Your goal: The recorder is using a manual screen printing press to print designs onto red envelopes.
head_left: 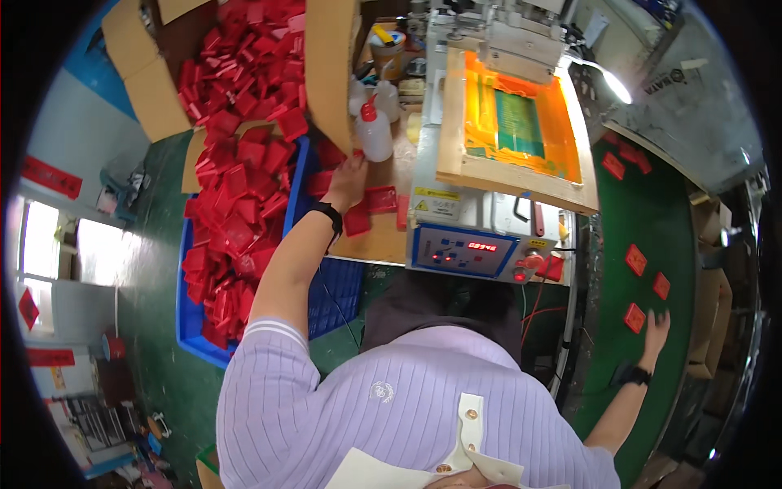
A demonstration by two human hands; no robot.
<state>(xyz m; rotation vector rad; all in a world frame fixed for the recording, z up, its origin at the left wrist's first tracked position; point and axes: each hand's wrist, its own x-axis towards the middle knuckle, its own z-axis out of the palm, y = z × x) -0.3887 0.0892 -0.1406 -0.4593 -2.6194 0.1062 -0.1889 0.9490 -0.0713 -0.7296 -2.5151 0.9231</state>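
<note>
My left hand (347, 184) reaches over the worktable with its fingers bent together at a small red plastic box (358, 154), mostly hidden by the fingers. Several similar red boxes lie around that wrist, one of them a shallow red box (380, 199) just to its right. On the far right, my right hand (657, 329) is over the green belt (627, 375), fingers apart and holding nothing. A red piece with a light printed pattern (634, 319) lies just beside its fingertips. Farther up the belt are more printed red pieces (636, 260).
A blue crate (186, 314) heaped with red boxes stands at my left, below an open carton (330, 73). Ahead is a printing machine with a wooden-framed screen (448, 155) and control panel (464, 251). A squeeze bottle (375, 134) stands beyond my left hand.
</note>
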